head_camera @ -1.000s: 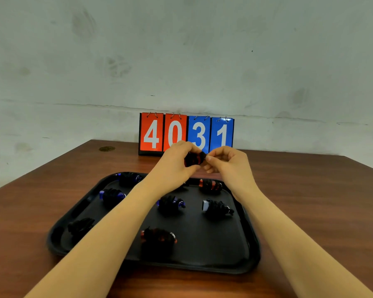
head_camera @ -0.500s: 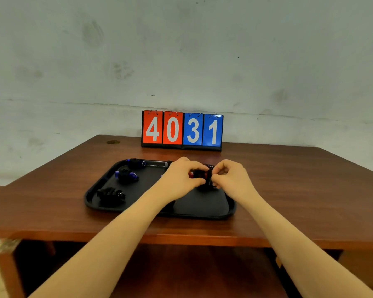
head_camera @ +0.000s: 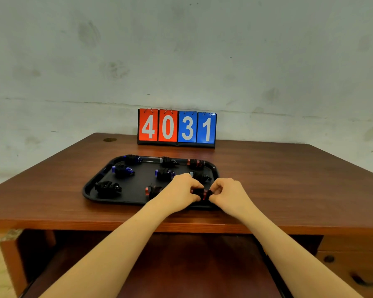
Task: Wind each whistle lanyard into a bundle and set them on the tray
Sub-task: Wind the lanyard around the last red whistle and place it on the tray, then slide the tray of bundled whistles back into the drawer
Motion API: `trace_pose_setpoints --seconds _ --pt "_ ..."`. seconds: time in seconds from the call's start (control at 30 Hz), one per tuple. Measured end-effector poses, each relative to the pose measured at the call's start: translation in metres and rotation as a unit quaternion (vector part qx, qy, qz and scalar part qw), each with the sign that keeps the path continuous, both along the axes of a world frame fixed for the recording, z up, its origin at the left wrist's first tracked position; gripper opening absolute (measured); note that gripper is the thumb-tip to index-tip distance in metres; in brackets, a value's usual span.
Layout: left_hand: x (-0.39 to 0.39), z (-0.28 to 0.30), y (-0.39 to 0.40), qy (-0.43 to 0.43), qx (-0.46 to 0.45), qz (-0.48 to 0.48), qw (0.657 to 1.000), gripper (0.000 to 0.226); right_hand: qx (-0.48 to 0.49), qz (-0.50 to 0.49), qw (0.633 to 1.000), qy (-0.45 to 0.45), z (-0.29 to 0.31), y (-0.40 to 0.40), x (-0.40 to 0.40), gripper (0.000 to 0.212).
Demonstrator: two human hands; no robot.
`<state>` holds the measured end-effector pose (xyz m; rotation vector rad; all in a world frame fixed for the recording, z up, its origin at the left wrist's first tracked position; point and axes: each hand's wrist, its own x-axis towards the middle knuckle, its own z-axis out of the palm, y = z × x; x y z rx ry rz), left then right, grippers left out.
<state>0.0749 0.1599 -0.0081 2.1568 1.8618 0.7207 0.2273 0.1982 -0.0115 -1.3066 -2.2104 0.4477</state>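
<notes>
Hands, left [head_camera: 181, 190] and right [head_camera: 228, 193], pinch one lanyard bundle [head_camera: 200, 193] over the tray [head_camera: 91, 190].

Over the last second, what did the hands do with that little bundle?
Both hands, left and right, carried the whistle bundle down from in front of the scoreboard to the near right corner of the tray, gripping it throughout. The other bundles on the tray stayed put; the camera pulled back.
</notes>
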Motion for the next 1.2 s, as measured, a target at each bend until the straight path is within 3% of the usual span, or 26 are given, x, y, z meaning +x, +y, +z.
trace_pose_setpoints --seconds 0.2,0.4,0.57,0.7,0.83,0.97,1.2 --pt "0.001 0.000 -0.004 0.008 -0.009 -0.008 1.000 0.050 -0.002 -0.009 0.999 -0.048 -0.005 0.005 -0.004 0.019" --pt "-0.006 0.004 -0.024 -0.044 0.065 0.032 0.996 0.043 0.012 -0.039 0.998 0.052 -0.002 -0.002 -0.006 0.014" --pt "-0.032 0.007 -0.035 -0.073 0.110 0.120 0.984 0.033 0.016 -0.108 0.994 0.024 0.003 -0.010 -0.020 0.031" --pt "-0.069 0.014 -0.040 -0.059 0.133 0.261 0.954 0.035 -0.027 -0.158 0.987 -0.005 0.005 -0.007 -0.028 0.051" --pt "-0.103 0.014 -0.047 0.017 0.044 0.373 0.927 0.060 -0.066 -0.172 0.983 -0.023 0.003 -0.004 -0.035 0.059" --pt "-0.129 0.007 -0.046 0.003 -0.037 0.416 0.909 0.076 -0.096 -0.177 0.979 -0.017 0.005 0.005 -0.045 0.064" --pt "-0.155 0.003 -0.039 -0.031 -0.084 0.418 0.904 0.075 -0.117 -0.204 0.972 -0.025 0.005 0.017 -0.054 0.068"
